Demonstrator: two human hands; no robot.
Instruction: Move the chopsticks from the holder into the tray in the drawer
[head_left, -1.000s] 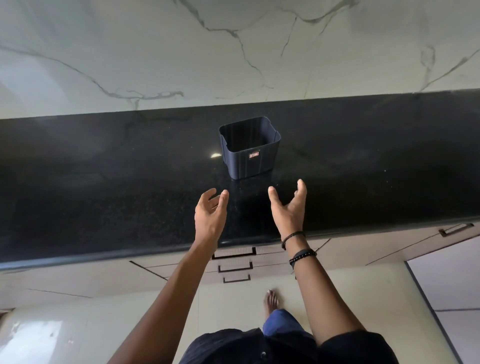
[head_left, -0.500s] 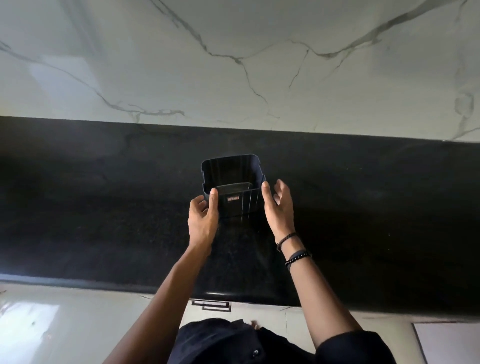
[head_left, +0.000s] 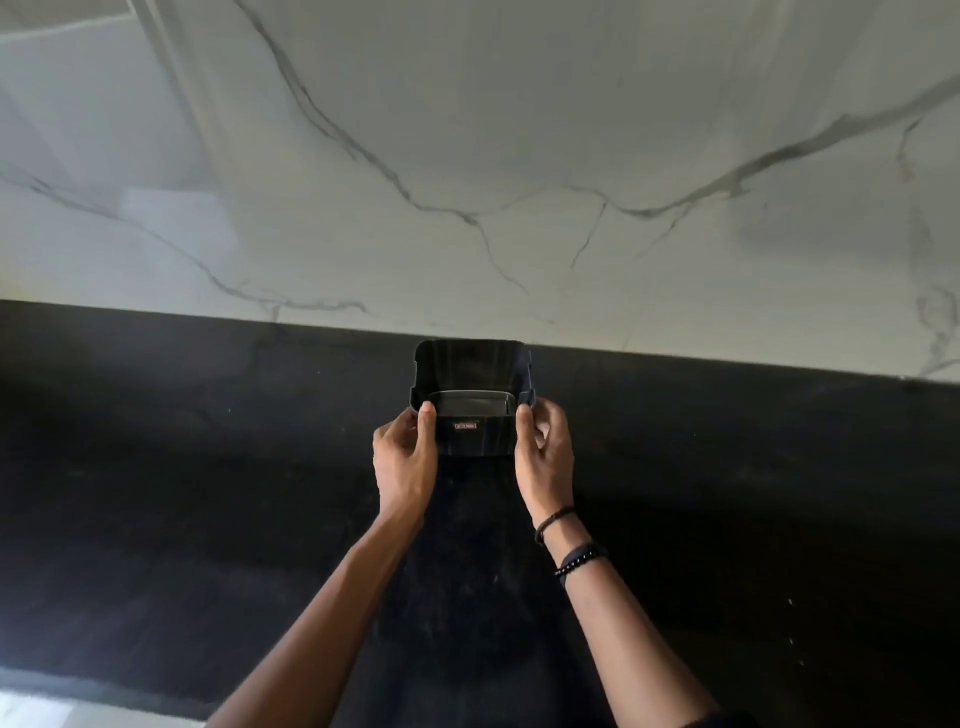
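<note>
A dark, square-sided plastic holder (head_left: 470, 384) with a small label on its front stands on the black countertop (head_left: 208, 493), close to the wall. Its inside looks empty; no chopsticks show. My left hand (head_left: 404, 457) grips its left front corner, thumb on the rim. My right hand (head_left: 543, 457) grips the right front corner the same way. No drawer or tray is in view.
A white marble-patterned wall (head_left: 519, 156) rises directly behind the holder. The counter's front edge (head_left: 104, 696) runs along the lower left, with pale floor below it. Dark bracelets sit on my right wrist (head_left: 566, 545).
Both hands reached forward from open in the air to the holder and closed on its front corners. The holder now sits nearer the wall, and my view has tilted upward.
</note>
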